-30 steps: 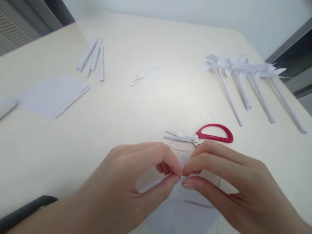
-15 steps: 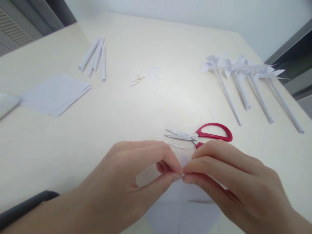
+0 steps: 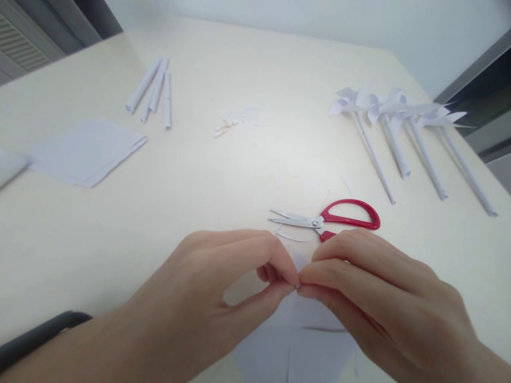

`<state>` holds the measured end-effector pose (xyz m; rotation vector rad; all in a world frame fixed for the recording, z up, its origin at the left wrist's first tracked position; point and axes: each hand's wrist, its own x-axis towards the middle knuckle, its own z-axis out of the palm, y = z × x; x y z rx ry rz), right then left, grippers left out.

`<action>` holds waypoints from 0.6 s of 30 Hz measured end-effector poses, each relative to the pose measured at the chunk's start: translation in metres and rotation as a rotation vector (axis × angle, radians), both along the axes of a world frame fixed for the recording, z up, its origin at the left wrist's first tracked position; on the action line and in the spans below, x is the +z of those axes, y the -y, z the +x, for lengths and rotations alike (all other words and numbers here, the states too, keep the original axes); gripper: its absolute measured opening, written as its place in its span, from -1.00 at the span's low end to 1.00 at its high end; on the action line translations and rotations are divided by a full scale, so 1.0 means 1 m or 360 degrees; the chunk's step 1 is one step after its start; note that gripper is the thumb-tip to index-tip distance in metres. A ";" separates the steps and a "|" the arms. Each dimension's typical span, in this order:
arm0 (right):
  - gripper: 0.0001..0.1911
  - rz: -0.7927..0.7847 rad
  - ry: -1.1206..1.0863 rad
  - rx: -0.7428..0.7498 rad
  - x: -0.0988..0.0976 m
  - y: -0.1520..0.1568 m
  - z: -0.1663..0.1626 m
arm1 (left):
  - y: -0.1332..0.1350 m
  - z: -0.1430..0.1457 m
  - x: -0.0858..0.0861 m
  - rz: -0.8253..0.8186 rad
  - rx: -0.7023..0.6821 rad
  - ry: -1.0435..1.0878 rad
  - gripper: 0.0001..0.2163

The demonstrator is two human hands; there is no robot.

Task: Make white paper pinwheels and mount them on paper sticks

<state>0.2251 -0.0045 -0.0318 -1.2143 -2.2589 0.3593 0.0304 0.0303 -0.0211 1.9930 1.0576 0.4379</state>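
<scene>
My left hand (image 3: 207,298) and my right hand (image 3: 379,298) meet fingertip to fingertip low in the middle of the head view. Both pinch a white sheet of paper (image 3: 295,351) that has cuts in it and lies under them near the table's front edge. A small tip of the paper sticks up between the pinching fingers. My left wrist wears a dark band (image 3: 35,335). Just beyond my right hand lie red-handled scissors (image 3: 327,219), blades pointing left and slightly apart.
Several finished white paper pinwheels on paper sticks (image 3: 403,138) lie at the right. Rolled paper tubes (image 3: 154,90) lie at the back left, a stack of white paper squares (image 3: 85,151) at the left. Paper scraps (image 3: 233,123) dot the cream table (image 3: 247,69).
My hands have stayed pinched together on the paper, with only slight shifts of the fingertips. Nothing else on the table has moved.
</scene>
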 end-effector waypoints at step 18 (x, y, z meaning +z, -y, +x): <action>-0.86 -0.0068 -0.0073 0.0006 0.004 -0.001 0.001 | -0.006 0.003 0.005 -0.0549 0.0049 0.0123 -0.90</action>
